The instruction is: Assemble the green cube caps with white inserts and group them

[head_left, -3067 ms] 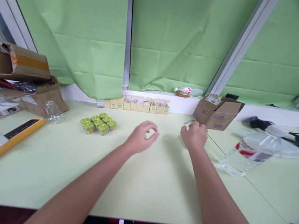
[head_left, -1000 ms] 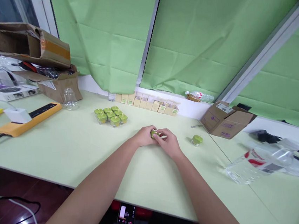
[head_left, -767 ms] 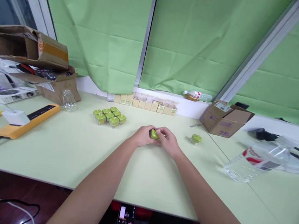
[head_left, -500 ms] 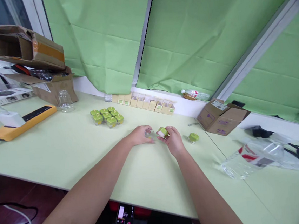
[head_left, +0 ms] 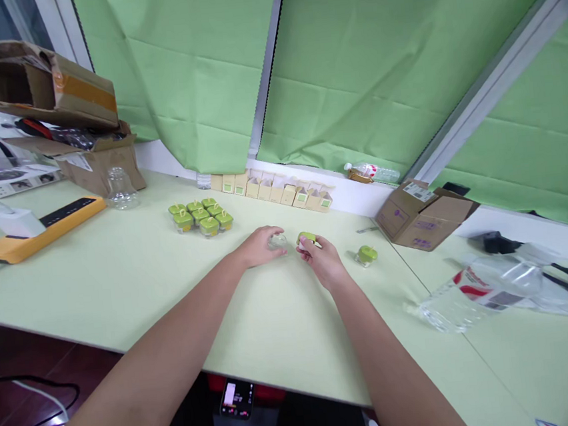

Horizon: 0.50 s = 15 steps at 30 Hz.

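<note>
Over the middle of the pale green table [head_left: 274, 321], my left hand [head_left: 258, 247] is closed round a small clear jar [head_left: 277, 242]. Just to its right, my right hand [head_left: 321, 257] pinches a green lid [head_left: 307, 236], with a whitish part at its underside. Lid and jar are apart. A closed little jar with a green lid [head_left: 367, 255] stands right of my right hand. Beyond my left hand sits a tight group of several green-lidded jars [head_left: 209, 225].
A row of small tan boxes [head_left: 277, 193] lines the window side. At left are a yellow power strip [head_left: 59, 224], a clear bottle-like container [head_left: 121, 188] and cardboard boxes [head_left: 84, 91]. A carton [head_left: 422, 216] and a large plastic bottle [head_left: 477, 291] lie at right.
The lid in my right hand has turned from tilted, with its pale underside showing, to more level. My left hand has shifted slightly, and the jar in it shows more clearly.
</note>
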Motion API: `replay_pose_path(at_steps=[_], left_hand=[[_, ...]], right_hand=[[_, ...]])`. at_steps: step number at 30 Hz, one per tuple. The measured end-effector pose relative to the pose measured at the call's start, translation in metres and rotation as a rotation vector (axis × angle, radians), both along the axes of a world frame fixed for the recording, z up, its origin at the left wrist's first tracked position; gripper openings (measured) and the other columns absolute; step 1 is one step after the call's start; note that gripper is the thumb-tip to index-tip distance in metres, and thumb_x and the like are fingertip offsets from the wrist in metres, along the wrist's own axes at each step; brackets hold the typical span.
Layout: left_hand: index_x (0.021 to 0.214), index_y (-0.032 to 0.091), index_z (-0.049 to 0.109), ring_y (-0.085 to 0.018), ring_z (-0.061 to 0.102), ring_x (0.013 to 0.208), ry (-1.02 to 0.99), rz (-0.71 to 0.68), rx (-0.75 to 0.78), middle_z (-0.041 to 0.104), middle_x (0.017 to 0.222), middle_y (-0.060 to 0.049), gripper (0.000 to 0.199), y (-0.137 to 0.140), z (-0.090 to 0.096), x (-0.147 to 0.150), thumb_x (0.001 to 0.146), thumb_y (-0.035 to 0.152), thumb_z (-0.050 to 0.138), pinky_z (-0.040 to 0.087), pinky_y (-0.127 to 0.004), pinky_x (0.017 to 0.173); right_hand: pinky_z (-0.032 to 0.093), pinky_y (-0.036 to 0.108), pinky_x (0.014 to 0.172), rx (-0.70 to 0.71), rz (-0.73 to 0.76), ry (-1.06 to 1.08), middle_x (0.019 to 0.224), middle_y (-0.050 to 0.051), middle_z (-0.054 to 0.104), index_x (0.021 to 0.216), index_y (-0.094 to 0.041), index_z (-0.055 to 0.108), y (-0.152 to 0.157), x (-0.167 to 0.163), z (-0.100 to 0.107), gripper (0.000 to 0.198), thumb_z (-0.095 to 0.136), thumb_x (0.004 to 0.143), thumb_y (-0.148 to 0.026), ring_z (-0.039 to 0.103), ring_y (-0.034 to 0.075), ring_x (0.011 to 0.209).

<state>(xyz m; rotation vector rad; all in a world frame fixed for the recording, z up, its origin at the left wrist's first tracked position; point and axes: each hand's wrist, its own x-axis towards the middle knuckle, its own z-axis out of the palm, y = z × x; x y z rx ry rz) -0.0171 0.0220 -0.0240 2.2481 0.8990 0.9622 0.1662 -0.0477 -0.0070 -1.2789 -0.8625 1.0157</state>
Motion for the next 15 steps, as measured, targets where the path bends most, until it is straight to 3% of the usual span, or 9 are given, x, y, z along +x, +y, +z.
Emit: replay_pose_path(at_steps=[3,6,10,15], left_hand=[[0.134,0.021,0.053,-0.027,0.046,0.131,0.022,0.016,0.216,0.057,0.136,-0.01,0.057,-0.014,0.013,0.001,0.081,0.037,0.065,0.039,-0.043,0.11],[0.134,0.022,0.052,-0.025,0.046,0.128,0.055,-0.06,0.341,0.058,0.133,-0.008,0.049,-0.031,0.026,0.006,0.086,0.025,0.057,0.038,-0.042,0.111],[0.127,0.023,0.059,-0.025,0.052,0.119,0.067,-0.07,0.341,0.063,0.123,-0.007,0.045,-0.041,0.036,0.011,0.084,0.013,0.048,0.041,-0.042,0.107],[0.125,0.023,0.06,-0.025,0.054,0.118,0.024,-0.081,0.292,0.064,0.123,-0.007,0.046,-0.041,0.037,0.011,0.081,0.014,0.052,0.042,-0.04,0.105]], right_hand=[[0.05,0.025,0.067,-0.005,0.084,-0.002,0.082,0.003,0.068,0.096,-0.019,0.066,-0.002,-0.001,0.001,0.047,0.084,0.063,-0.046,0.065,0.015,0.076],[0.05,0.026,0.067,0.002,0.176,0.017,0.083,0.002,0.069,0.103,-0.022,0.064,-0.005,-0.003,0.004,0.051,0.083,0.064,-0.05,0.065,0.015,0.074],[0.048,0.023,0.063,0.009,0.297,-0.056,0.082,0.001,0.068,0.104,-0.023,0.065,-0.01,-0.005,0.008,0.048,0.081,0.068,-0.05,0.063,0.013,0.071],[0.047,0.024,0.062,0.02,0.303,-0.09,0.075,-0.002,0.065,0.1,-0.023,0.065,-0.011,-0.006,0.009,0.045,0.08,0.069,-0.052,0.058,0.011,0.065]])
